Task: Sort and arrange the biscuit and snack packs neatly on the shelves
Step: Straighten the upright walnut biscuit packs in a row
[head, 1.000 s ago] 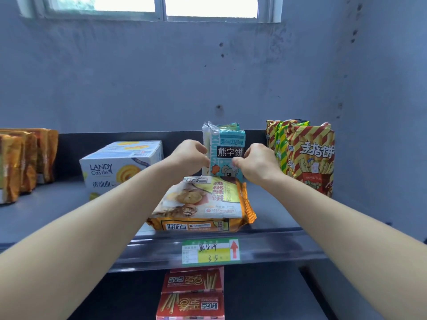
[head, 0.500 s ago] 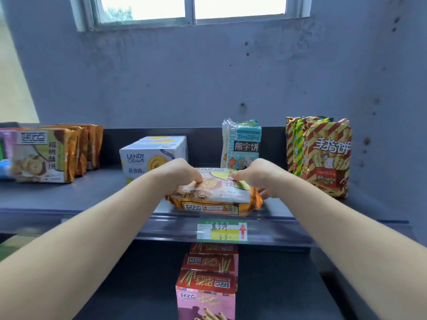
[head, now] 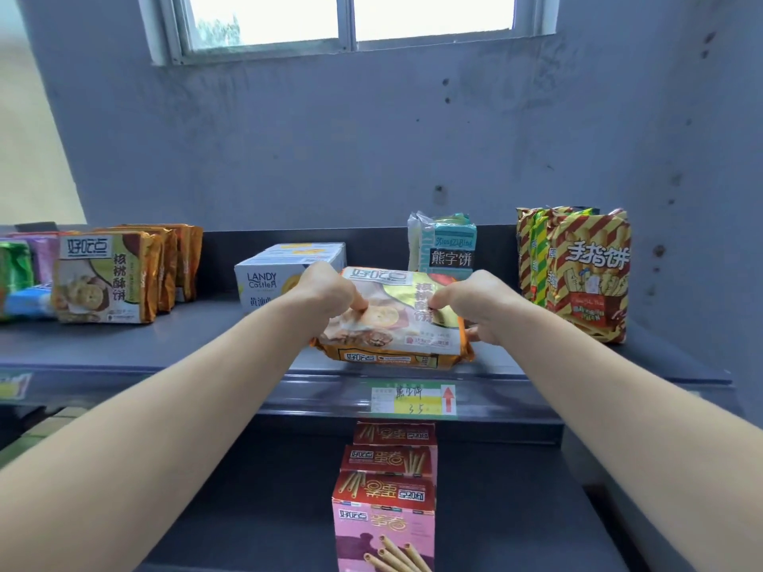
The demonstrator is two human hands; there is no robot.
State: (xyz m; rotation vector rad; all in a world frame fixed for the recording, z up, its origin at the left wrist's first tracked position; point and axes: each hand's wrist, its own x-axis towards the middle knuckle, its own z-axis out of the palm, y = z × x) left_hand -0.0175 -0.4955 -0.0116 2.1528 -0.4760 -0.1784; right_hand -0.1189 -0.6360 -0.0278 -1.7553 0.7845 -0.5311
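An orange walnut biscuit pack (head: pixel 392 324) is tilted up off the front of the grey top shelf (head: pixel 165 344). My left hand (head: pixel 326 293) grips its upper left edge and my right hand (head: pixel 475 301) grips its upper right edge. Behind it stands a teal bear biscuit pack (head: pixel 448 247) upright against the shelf back. To the left rests a white Landy Castle box (head: pixel 285 268). Several matching orange walnut packs (head: pixel 111 276) stand in a row at the far left. Striped finger biscuit packs (head: pixel 578 266) stand at the right.
A green and yellow price tag (head: pixel 413 400) sits on the shelf's front rail. On the lower shelf, red and pink egg roll boxes (head: pixel 386 489) line up front to back. Green, purple and blue packs (head: pixel 20 278) crowd the far left. A wall closes off the right side.
Both hands left the teal bear pack, took hold of the flat orange walnut pack and raised its back edge. The view has shifted right and back, showing more of the left shelf.
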